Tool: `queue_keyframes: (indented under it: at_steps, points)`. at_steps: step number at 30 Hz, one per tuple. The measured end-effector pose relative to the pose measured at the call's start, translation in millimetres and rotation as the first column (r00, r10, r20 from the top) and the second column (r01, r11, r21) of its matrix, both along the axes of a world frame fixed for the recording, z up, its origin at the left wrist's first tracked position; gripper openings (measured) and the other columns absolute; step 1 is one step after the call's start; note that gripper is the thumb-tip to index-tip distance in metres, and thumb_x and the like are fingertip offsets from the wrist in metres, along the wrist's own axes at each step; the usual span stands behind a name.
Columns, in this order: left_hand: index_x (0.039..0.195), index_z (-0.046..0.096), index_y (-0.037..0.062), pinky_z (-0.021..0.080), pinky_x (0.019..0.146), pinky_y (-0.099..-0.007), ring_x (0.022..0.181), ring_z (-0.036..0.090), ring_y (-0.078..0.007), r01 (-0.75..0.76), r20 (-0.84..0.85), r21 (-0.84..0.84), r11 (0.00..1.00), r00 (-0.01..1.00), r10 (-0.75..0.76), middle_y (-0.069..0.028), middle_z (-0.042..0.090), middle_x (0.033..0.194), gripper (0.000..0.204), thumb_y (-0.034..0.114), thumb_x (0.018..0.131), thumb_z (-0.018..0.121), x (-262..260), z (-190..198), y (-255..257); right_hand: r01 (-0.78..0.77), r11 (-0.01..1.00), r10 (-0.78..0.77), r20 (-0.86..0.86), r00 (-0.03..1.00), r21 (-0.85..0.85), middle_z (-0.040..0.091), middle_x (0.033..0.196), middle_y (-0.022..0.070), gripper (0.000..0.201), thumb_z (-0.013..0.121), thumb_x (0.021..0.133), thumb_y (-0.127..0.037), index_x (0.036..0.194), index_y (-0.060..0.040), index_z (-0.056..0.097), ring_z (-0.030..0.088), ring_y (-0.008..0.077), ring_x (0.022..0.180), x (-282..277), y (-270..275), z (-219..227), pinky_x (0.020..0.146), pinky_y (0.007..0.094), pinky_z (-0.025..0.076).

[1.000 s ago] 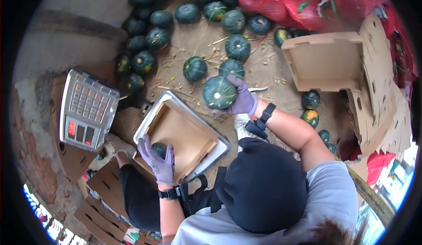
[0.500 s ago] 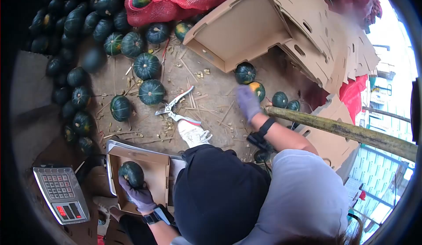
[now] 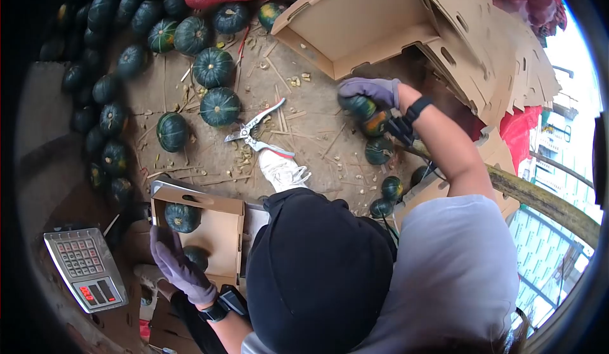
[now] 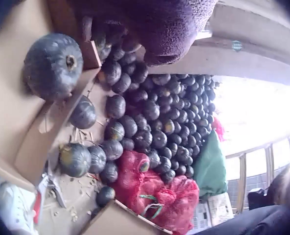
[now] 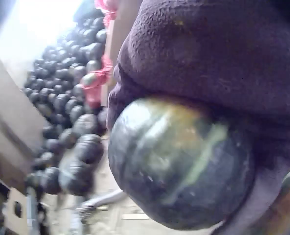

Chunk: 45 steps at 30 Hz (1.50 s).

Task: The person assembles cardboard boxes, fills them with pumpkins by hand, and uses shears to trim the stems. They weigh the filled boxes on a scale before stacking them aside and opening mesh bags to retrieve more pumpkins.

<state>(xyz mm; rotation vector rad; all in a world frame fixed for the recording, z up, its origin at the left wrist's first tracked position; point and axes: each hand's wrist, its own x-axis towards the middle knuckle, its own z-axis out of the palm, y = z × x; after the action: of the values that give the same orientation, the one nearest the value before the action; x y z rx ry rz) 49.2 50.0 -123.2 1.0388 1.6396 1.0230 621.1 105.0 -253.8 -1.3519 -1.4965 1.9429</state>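
Observation:
My left hand (image 3: 177, 266), in a purple glove, is over the near left side of a cardboard tray (image 3: 219, 243), fingers straight and holding nothing. Inside the tray are two dark green squashes; one squash (image 3: 182, 217) lies at the far left corner, and the other squash (image 3: 196, 257) is partly hidden by the hand. The left wrist view shows a squash (image 4: 54, 66) stem side out in the tray, with the purple glove (image 4: 169, 34) above. My gloved right hand (image 3: 371, 94) grips a green squash with an orange patch (image 5: 179, 164), its fingers curled over the top.
A scale display (image 3: 87, 270) with red digits stands left of the tray. Open pruning shears (image 3: 250, 129) lie on the floor by a white shoe (image 3: 282, 171). Several squashes (image 3: 212, 67) spread at the back and left. A cardboard box (image 3: 355, 24) and wooden pole (image 3: 533, 195) stand right.
A squash that the right hand held at first was later in the left hand at the tray; the left hand has let go of it. My right hand moved right and took hold of another squash.

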Motion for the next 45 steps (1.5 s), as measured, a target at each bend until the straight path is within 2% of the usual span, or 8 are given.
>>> queue_keyframes:
  at_steps: [3,6,12,15,20,27,31,45]
  points:
    - [0.148,0.034,-0.0005,0.036,0.114,-0.0459,0.135,0.045,-0.0286,0.183,0.236,0.044,0.982,0.953,-0.188,-0.0157,0.044,0.147,0.062,0.044,0.106,0.037,37.4,5.7,6.8,0.222,0.755,-0.496,-0.316,0.809,-0.617,0.061,0.105,0.0043,0.055,0.069,0.090,-0.028,0.137,-0.0119,0.045,0.064,0.0163,0.088,-127.3,21.9,91.8,0.079,0.0312,0.056]
    - [0.155,0.025,0.0103,0.038,0.111,-0.0446,0.133,0.047,-0.0302,0.179,0.578,-0.028,0.983,0.805,-0.131,-0.0160,0.043,0.148,0.083,0.059,0.094,0.053,90.4,8.6,19.6,0.055,0.996,-0.012,-0.536,0.844,0.065,0.053,0.135,0.0112,0.056,0.063,0.094,-0.019,0.144,-0.0071,0.041,0.051,0.0210,0.125,-214.8,9.8,85.1,0.106,0.0352,0.042]
    - [0.149,0.037,0.0171,0.056,0.088,-0.0489,0.118,0.058,-0.0317,0.109,0.554,-0.232,0.967,0.832,0.039,-0.0110,0.049,0.139,0.074,0.059,0.091,0.058,41.6,8.1,-23.7,0.643,0.609,-0.624,0.220,0.750,-0.465,0.063,0.104,0.0130,0.027,0.059,0.096,-0.025,0.115,-0.0060,0.065,0.058,0.0234,0.095,-173.7,-81.3,53.1,0.083,0.0348,0.047]
    - [0.148,0.039,0.0142,0.055,0.088,-0.0458,0.113,0.058,-0.0286,0.049,0.421,-0.425,0.904,0.895,0.150,-0.0112,0.049,0.136,0.070,0.051,0.092,0.060,-10.7,-6.9,-60.7,0.426,0.730,-0.664,0.702,0.257,0.534,0.061,0.111,0.0142,0.032,0.065,0.086,-0.026,0.112,-0.0089,0.062,0.055,0.0360,0.106,-119.0,-170.9,12.3,0.094,0.0459,0.043]
    - [0.139,0.049,0.0084,0.042,0.104,-0.0412,0.120,0.050,-0.0273,0.262,-0.074,-0.547,0.795,0.931,-0.358,-0.0128,0.048,0.133,0.063,0.019,0.081,0.072,-47.2,-33.6,-94.3,0.456,0.880,-0.153,0.988,0.015,0.129,0.052,0.135,0.0200,0.080,0.065,0.079,-0.061,0.136,-0.0075,0.049,0.043,0.0351,0.134,-86.9,-195.7,-9.5,0.107,0.0445,0.039]
    - [0.113,0.062,0.0094,0.036,0.108,-0.0428,0.125,0.046,-0.0352,0.435,-0.726,-0.347,0.831,0.436,-0.532,-0.0160,0.051,0.132,0.046,0.011,0.069,0.078,-53.2,-49.8,-116.6,0.418,0.839,-0.195,0.526,0.828,-0.347,0.068,0.115,0.0169,0.061,0.068,0.085,-0.052,0.120,-0.0031,0.062,0.065,0.0278,0.111,-13.4,-152.2,6.0,0.095,0.0393,0.051]
    - [0.096,0.065,0.0069,0.041,0.103,-0.0424,0.118,0.054,-0.0336,0.271,-0.599,-0.383,0.883,0.655,-0.461,-0.0147,0.062,0.117,0.022,0.008,0.077,0.075,-49.6,-41.2,-114.6,0.341,0.278,-0.894,-0.112,0.435,-0.898,0.063,0.124,0.0193,0.064,0.060,0.091,-0.051,0.132,-0.0016,0.056,0.062,0.0319,0.115,-62.1,-110.0,33.0,0.102,0.0458,0.048]
    - [0.150,0.029,0.0039,0.039,0.111,-0.0386,0.130,0.049,-0.0212,-0.052,0.435,-0.211,0.976,0.890,0.141,-0.0101,0.049,0.139,0.097,0.026,0.075,0.086,71.1,23.0,20.9,-0.287,0.952,0.296,-0.551,0.780,0.105,0.050,0.142,0.0161,0.057,0.051,0.101,-0.036,0.146,-0.0035,0.041,0.046,0.0249,0.134,-258.8,71.4,98.3,0.111,0.0368,0.035]
